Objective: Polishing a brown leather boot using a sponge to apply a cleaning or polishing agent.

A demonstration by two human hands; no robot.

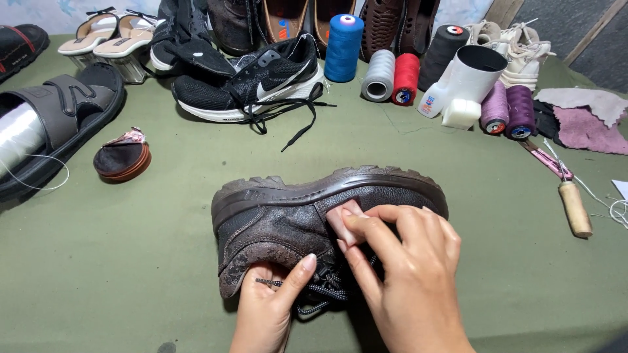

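Observation:
A worn dark brown leather shoe (288,216) lies on its side on the green table cover, sole turned away from me. My left hand (268,307) grips the shoe at its opening near the laces, thumb raised over the tongue. My right hand (405,274) pinches a small pink cloth piece (341,221) and presses it against the shoe's upper, just under the sole edge.
Behind the shoe lie a black-and-white sneaker (252,82), sandals (59,117), a round tin (122,160), several thread spools (343,46), a white bottle (461,88) and purple cloth scraps (585,124). A wooden-handled awl (574,206) rests at the right.

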